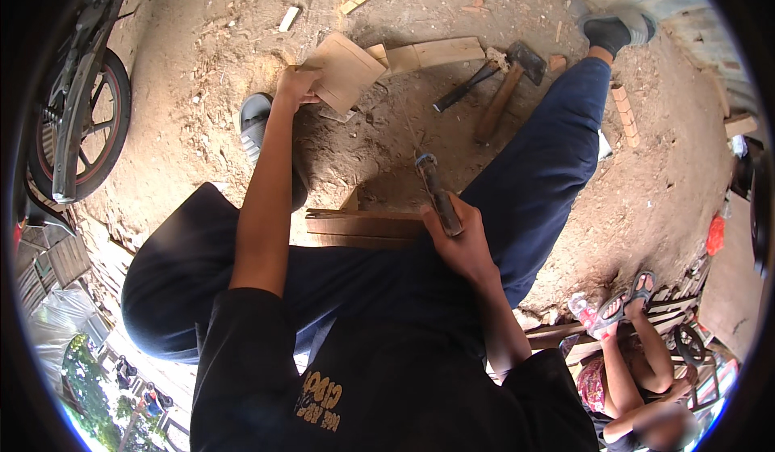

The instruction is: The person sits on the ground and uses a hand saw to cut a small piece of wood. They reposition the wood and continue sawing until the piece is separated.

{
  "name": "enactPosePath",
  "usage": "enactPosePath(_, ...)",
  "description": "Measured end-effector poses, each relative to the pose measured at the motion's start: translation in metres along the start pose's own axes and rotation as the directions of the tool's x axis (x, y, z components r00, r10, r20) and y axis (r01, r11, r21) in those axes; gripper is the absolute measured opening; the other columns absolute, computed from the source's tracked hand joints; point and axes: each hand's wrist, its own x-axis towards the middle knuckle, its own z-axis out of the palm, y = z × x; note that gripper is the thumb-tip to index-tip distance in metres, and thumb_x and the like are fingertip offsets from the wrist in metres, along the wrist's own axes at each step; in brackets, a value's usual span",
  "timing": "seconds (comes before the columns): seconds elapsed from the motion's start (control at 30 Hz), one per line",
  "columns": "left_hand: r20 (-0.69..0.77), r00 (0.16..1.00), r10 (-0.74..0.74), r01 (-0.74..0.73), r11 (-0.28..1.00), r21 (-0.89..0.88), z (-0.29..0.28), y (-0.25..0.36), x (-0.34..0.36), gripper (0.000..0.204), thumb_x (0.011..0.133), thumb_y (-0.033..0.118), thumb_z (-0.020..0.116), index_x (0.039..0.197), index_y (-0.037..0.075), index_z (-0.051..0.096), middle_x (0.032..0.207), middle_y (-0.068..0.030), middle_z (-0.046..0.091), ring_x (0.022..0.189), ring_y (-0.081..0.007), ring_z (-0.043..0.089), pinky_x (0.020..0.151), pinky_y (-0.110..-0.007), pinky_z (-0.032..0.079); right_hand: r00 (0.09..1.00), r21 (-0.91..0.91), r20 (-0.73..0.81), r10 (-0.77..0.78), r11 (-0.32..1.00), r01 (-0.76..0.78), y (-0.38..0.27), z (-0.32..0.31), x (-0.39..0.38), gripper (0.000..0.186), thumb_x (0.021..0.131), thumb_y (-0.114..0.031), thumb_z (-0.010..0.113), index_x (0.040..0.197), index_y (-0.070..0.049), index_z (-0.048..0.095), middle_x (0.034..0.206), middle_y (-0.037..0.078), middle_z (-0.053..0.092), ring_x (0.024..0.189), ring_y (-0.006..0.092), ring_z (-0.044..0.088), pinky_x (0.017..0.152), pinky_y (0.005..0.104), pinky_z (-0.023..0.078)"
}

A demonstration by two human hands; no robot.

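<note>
My left hand (297, 85) reaches forward and grips the left edge of a flat, squarish wooden board (349, 71), tilted just above the dirt ground. In my right hand (462, 238), near my right thigh, is a hand tool (438, 198) with a dark, worn handle and a bluish band at its top. Its thin blade or shaft points forward and is too faint to name. Beyond it a hammer (504, 97) with a wooden handle lies on the ground beside a dark chisel-like tool (467, 86).
A wooden plank (436, 53) lies past the board, with small wood offcuts (353, 3) farther off. Wooden boards (363, 228) lie between my legs. A motorcycle wheel (101, 121) stands at the left. Another person (626, 363) sits at the lower right.
</note>
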Motion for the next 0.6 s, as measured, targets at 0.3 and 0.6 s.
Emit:
enactPosePath(0.3,0.109,0.994,-0.011,0.016,0.999,-0.044,-0.007,-0.015,0.010,0.055,0.076,0.021,0.073,0.111,-0.015,0.052,0.103,-0.0183,0.058,0.075,-0.0273,0.067,0.055,-0.033,0.063,1.000,0.059,0.010,0.015,0.998,-0.016,0.001,-0.002,0.001,0.022,0.088,-0.014,0.062,0.076,0.002,0.052,0.057,0.008,0.044,0.056,0.0115,0.040,0.054,0.0322,0.039)
enactPosePath(0.6,0.073,0.997,-0.021,0.024,0.999,-0.033,-0.003,-0.012,0.002,0.055,0.078,0.021,0.071,0.116,-0.013,0.050,0.107,-0.0201,0.057,0.078,-0.0287,0.065,0.055,-0.033,0.063,1.000,0.087,-0.004,-0.005,0.996,0.005,0.003,-0.003,-0.003,0.023,0.088,-0.014,0.061,0.075,0.001,0.051,0.058,0.007,0.042,0.057,0.0104,0.039,0.054,0.0312,0.038)
